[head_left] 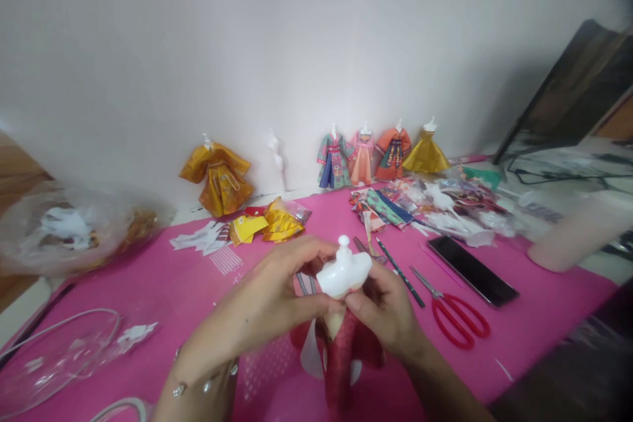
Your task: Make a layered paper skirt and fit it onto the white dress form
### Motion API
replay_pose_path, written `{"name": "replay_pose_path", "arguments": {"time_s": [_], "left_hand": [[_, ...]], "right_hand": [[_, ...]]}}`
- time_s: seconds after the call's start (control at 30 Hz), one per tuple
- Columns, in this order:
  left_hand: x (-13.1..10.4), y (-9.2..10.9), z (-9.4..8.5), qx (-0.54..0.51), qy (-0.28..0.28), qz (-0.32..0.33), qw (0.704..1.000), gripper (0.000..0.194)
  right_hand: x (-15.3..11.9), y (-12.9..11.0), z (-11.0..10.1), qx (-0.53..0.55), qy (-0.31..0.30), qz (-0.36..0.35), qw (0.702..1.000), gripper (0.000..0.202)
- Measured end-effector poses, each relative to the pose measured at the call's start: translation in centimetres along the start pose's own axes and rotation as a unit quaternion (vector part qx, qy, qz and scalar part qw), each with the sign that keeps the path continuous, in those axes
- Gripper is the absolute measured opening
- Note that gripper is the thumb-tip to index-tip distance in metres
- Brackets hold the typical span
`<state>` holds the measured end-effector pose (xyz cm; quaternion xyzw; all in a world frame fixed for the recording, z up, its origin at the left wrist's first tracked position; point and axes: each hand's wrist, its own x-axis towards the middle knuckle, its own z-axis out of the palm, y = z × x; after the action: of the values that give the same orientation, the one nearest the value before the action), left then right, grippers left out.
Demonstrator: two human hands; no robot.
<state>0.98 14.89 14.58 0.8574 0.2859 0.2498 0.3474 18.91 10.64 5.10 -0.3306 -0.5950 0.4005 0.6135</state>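
Observation:
Both of my hands meet low in the middle of the head view, around a small white doll mannequin (345, 271) with a knobbed neck. Dark red cloth (340, 349) hangs from it toward me, with paler pieces beneath. On one side my left hand (301, 283) has its fingers closed on the mannequin's edge and the cloth at its top. Opposite, my right hand (383, 306) pinches the cloth just under the mannequin's shoulder. The fingertips behind the white torso are hidden. Red-handled scissors (457, 316) and a dark pencil (401, 273) lie right of my right hand.
Dressed mannequins, among them one in a gold robe (217, 171), lean on the wall beside a bare one (275, 158). A phone (472, 270), a heap of wrapped scraps (459, 204), yellow cloth (281, 219) and plastic bags (64, 227) lie on or beside the pink mat (173, 297).

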Motion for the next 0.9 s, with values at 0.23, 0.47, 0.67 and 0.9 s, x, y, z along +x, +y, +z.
{"name": "replay_pose_path", "arguments": {"time_s": [0.23,0.47,0.67,0.9], "left_hand": [[0.1,0.0,0.0,0.009,0.004,0.004,1.000,0.025],[0.0,-0.3,0.2,-0.004,0.006,0.002,1.000,0.022],[0.0,-0.3,0.4,-0.022,0.001,-0.005,1.000,0.027],[0.0,-0.5,0.4,-0.023,-0.002,-0.014,1.000,0.023]], "right_hand": [[0.3,-0.5,-0.2,0.003,-0.013,-0.011,1.000,0.015],[-0.1,-0.6,-0.6,0.036,-0.033,0.021,0.999,0.021],[-0.7,-0.2,-0.2,0.035,-0.025,0.031,0.999,0.030],[-0.7,-0.5,0.4,0.042,-0.024,0.035,0.998,0.031]]}}
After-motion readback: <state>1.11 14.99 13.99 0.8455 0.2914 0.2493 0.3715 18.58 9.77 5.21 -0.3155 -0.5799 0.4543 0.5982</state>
